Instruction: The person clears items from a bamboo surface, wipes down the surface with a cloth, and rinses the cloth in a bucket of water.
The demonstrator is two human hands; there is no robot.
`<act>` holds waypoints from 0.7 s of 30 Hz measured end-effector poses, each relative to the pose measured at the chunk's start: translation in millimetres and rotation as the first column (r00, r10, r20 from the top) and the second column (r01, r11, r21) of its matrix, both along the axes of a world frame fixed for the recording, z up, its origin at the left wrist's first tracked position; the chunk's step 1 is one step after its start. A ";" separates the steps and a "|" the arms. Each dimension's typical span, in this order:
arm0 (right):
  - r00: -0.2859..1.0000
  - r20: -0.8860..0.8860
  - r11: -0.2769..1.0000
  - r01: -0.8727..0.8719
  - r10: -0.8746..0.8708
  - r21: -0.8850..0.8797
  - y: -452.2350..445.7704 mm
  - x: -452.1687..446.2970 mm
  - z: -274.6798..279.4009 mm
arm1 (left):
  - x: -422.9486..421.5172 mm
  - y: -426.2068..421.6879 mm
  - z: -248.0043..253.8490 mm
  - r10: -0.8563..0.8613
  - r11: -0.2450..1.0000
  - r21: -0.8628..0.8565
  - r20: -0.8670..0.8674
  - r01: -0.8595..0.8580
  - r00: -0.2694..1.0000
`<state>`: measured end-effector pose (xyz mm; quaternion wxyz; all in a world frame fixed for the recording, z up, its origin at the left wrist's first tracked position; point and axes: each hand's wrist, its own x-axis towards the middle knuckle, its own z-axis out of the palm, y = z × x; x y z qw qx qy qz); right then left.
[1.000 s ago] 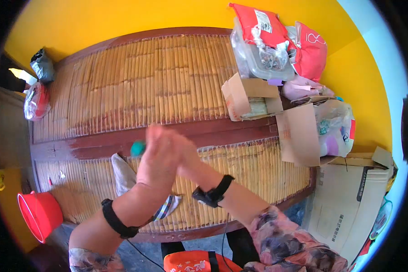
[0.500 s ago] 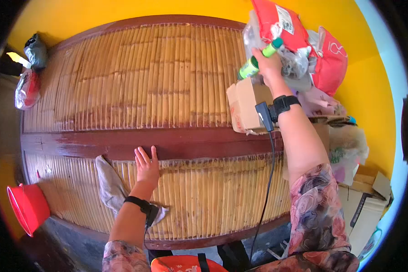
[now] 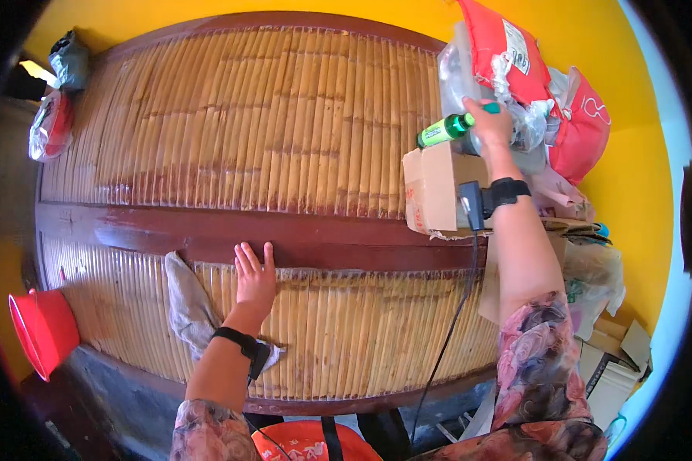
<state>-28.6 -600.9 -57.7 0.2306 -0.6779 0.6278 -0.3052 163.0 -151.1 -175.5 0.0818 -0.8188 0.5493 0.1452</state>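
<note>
My right hand point(image 3: 490, 125) is closed round the dark green top of a light green bottle point(image 3: 443, 131), which it holds tilted above an open cardboard box point(image 3: 430, 184). The bottle's body points to the left, near the box's upper edge. On the bamboo surface point(image 3: 284, 123), my left hand point(image 3: 255, 280) lies with its fingers spread on and beside the dark red wooden strip point(image 3: 323, 240). A grey cloth point(image 3: 188, 303) rests to the left of that hand, and part of it reaches behind the wrist.
Red bags point(image 3: 580, 131) and a clear plastic container stand at the upper right. Below them are a pink bag and more cardboard. A red bucket point(image 3: 50, 330) is at the lower left. Wrapped bags point(image 3: 69, 61) lie at the upper left, near a person's dark sleeve point(image 3: 23, 84).
The hands were together at first; then my right hand went to the upper right with the bottle, my left onto the surface. Since then the bottle has tilted flatter. The view has shifted.
</note>
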 end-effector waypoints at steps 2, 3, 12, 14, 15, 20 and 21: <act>1.000 0.002 1.000 -0.005 0.005 0.022 -7.5 -8.6 -2.3 | -1.4 -6.8 6.8 0.087 0.996 0.037 -0.083 -0.084 0.993; 0.999 0.038 0.997 -0.021 0.018 0.075 -6.8 -9.4 -2.7 | -1.4 -7.2 4.4 0.087 0.996 0.014 -0.112 -0.086 0.990; 0.879 0.467 0.975 -0.180 0.098 0.133 143.3 -44.2 58.1 | 7.8 10.0 -9.7 0.065 0.997 -0.051 0.021 -0.064 0.998; 0.864 0.473 0.888 -0.344 0.172 0.306 244.4 -42.5 55.5 | 19.4 16.0 25.9 0.143 0.983 -0.045 -0.416 -0.177 0.898; 0.865 0.438 0.843 -0.412 0.243 0.347 282.5 -49.2 39.5 | 20.5 35.1 43.1 0.228 0.941 -0.149 -0.381 -0.303 0.896; 0.960 0.261 0.870 -0.216 0.106 0.442 430.7 -112.6 -111.2 | -4.7 151.2 32.6 0.681 0.694 -0.277 -0.045 -0.664 0.731; 0.976 0.195 0.927 -0.162 0.100 0.337 446.7 -113.1 -131.2 | -8.8 163.2 19.1 0.721 0.636 -0.338 -0.060 -0.693 0.691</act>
